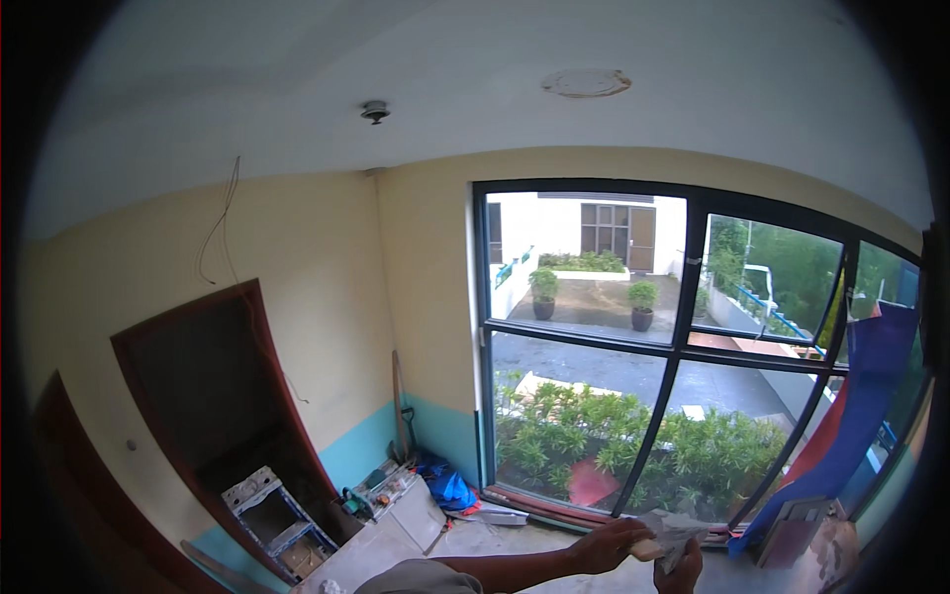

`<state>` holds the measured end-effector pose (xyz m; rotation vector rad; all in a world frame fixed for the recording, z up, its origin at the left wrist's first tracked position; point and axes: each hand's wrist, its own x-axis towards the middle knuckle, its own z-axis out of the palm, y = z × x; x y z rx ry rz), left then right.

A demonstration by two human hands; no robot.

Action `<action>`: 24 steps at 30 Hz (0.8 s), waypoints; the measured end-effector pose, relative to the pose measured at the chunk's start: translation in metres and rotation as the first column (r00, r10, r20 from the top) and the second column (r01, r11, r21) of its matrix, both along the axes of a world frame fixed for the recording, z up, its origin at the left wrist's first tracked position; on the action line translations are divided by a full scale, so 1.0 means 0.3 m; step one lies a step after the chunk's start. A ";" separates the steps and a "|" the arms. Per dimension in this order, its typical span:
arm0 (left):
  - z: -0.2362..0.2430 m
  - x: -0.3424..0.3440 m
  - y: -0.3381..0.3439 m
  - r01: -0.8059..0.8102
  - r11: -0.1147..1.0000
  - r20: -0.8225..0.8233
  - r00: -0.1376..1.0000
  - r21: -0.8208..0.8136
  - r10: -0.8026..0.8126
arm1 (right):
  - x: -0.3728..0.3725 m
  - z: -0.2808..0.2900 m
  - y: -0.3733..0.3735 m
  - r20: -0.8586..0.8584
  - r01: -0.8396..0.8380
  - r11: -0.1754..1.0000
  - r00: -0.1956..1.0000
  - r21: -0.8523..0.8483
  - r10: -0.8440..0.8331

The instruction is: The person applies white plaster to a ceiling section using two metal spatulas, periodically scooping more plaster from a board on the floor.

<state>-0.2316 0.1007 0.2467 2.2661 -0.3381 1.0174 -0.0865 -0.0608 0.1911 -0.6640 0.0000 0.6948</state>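
Low in the view, right of the middle, both of my hands come together in front of the window. My left hand (609, 546) reaches in from the lower edge, its fingers closed around a pale, whitish crumpled sheet (677, 535) that has a cream-coloured edge or block at its left end. My right hand (681, 572) grips the same sheet from below and from the right, thumb up. Whether it is paper, cloth or plastic I cannot tell. The lower edge cuts off part of my right hand.
A paint-spattered stepladder (280, 520) leans near the dark doorway (213, 386). Tools lie on a white box-like surface (411, 515), with a blue plastic bag (450, 487) beside it. A blue and red cloth (859, 396) hangs at the right of the large window (683, 351). Loose wires (226, 213) dangle above the doorway.
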 end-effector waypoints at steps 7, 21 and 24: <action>-0.087 -0.211 0.210 -0.229 0.951 0.024 0.973 0.205 0.229 | -0.086 0.060 0.216 0.172 -0.296 0.911 0.952 0.286 0.255; 0.141 -0.439 0.651 -0.598 0.513 -0.607 0.775 -0.615 0.176 | -0.270 0.147 0.462 0.090 -0.592 0.759 0.801 0.273 0.592; 0.190 -0.428 0.617 -0.424 0.393 -0.535 0.812 -0.816 -0.235 | -0.318 0.119 0.500 0.041 -0.630 0.743 0.768 0.226 0.639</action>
